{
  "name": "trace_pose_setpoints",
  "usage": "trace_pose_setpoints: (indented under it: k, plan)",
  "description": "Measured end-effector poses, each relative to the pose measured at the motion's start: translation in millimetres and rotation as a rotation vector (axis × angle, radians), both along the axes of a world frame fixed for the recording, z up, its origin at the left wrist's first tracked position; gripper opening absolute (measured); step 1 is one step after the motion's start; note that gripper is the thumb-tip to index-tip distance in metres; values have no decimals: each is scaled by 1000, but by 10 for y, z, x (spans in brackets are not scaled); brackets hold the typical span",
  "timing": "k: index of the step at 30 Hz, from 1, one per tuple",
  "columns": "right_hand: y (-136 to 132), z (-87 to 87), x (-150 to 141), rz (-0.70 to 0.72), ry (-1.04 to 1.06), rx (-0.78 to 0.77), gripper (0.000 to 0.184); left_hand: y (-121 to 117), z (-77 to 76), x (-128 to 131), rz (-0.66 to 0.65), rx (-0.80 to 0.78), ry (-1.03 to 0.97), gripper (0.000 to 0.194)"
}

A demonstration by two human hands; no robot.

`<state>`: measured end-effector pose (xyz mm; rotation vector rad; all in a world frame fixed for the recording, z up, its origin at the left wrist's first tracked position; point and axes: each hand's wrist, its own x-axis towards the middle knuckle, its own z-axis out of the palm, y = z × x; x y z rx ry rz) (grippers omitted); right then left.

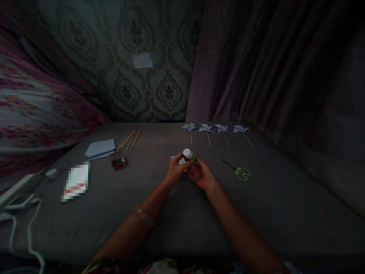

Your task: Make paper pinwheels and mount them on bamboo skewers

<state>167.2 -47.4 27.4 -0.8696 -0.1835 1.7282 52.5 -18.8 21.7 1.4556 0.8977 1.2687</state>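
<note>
A small bottle with a white cap and a greenish body is held up between both hands over the middle of the table. My left hand is closed on it from the left, with thumb and fingers near the cap. From the right, my right hand has its fingers curled around the lower body, partly hidden behind the left thumb. A piece of white paper shows behind the left hand; whether it lies on the table or is held, I cannot tell. Scissors with green handles lie right of the right hand.
Several paper pinwheels on sticks lie along the back right. At the left are stacked paper, wooden sticks, a red box of small items, a blurred packet, a white roll and a power strip with cables.
</note>
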Motion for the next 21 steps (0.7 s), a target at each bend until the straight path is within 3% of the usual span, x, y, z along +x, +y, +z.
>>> trace_pose_setpoints:
  k: [3,6,9,14,17,21]
  plan:
    - [-24,50,23,67,-16,-29,36,-14,8,-17,11,-3,2,37]
    - [-25,59,98,164,-185,-52,46,-23,23,-62,85,22,28,35]
    - [8,-13,189,75,-456,-12,38,-5,36,-145,155,52,38,36]
    - [93,-249,307,-161,-875,294,11,78,21,-366,229,116,69,34]
    - [110,-368,345,-194,-1196,456,19,145,-11,-545,272,130,108,34]
    - [91,-437,333,-102,-1585,528,28,254,-62,-798,356,126,171,33]
